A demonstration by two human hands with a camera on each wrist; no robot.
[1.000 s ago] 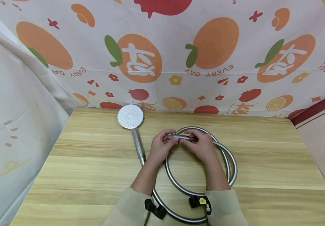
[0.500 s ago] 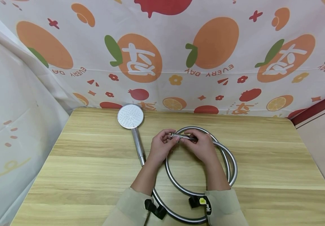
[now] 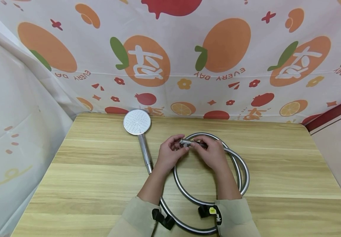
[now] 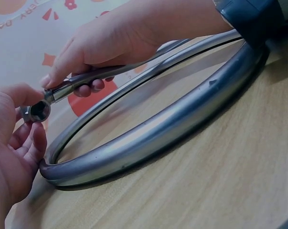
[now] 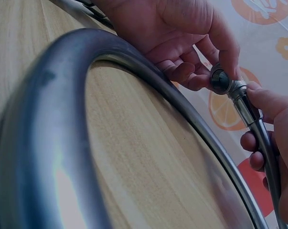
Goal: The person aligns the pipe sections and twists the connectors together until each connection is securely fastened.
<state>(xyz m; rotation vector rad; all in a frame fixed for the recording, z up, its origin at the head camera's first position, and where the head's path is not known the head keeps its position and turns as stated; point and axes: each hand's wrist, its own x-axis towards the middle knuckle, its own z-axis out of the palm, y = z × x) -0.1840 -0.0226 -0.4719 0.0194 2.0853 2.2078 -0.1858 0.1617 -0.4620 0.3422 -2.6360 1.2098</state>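
My left hand point(image 3: 167, 153) pinches a small metal tee-shaped fitting point(image 4: 38, 111) between thumb and fingers. One open mouth of it, threaded inside, shows in the right wrist view. My right hand point(image 3: 212, 154) grips the metal end of a silver shower hose point(image 5: 246, 110), its thumb close to the joint. Hose end and fitting meet in line between the two hands, a little above the table. The rest of the hose point(image 3: 185, 194) lies in loops around and under my forearms. A round shower head point(image 3: 137, 122) with a chrome handle lies to the left.
The wood-grain table point(image 3: 283, 171) reaches to a fruit-printed curtain point(image 3: 185, 65) at the back. A white cloth point(image 3: 19, 118) hangs along the left side. The lower end of the shower head's handle sits beside my left forearm.
The fitting has turned between my left fingers and shows a different side. My left fingers and right thumb have shifted slightly; arms, hose loops and shower head stay in place.
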